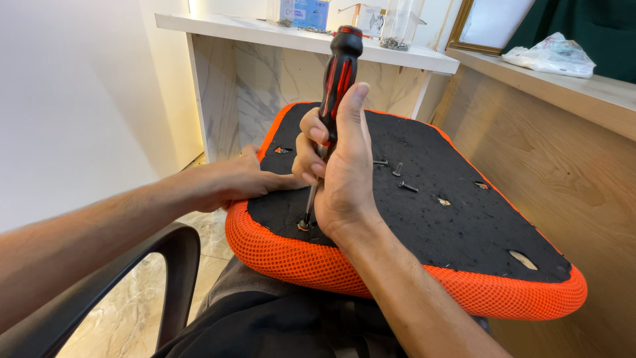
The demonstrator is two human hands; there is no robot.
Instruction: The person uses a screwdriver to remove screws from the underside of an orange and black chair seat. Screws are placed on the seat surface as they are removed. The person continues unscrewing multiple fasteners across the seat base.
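Orange-edged black seat cushion [457, 219] bears upright screwdriver [336, 86].

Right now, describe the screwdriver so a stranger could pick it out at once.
Find the upturned orange-edged seat cushion with its black underside. Near its front left corner, the right hand grips a screwdriver standing upright. Unlike the loose screws lying flat nearby, it has a black-and-red handle.

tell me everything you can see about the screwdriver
The screwdriver has a thick black handle with red stripes and a red cap, and a slim bare metal shaft. It stands nearly upright, leaning slightly, its tip set on a screw at the near left edge of the upturned seat cushion. The right hand wraps its lower handle and upper shaft; the left hand does not touch it.
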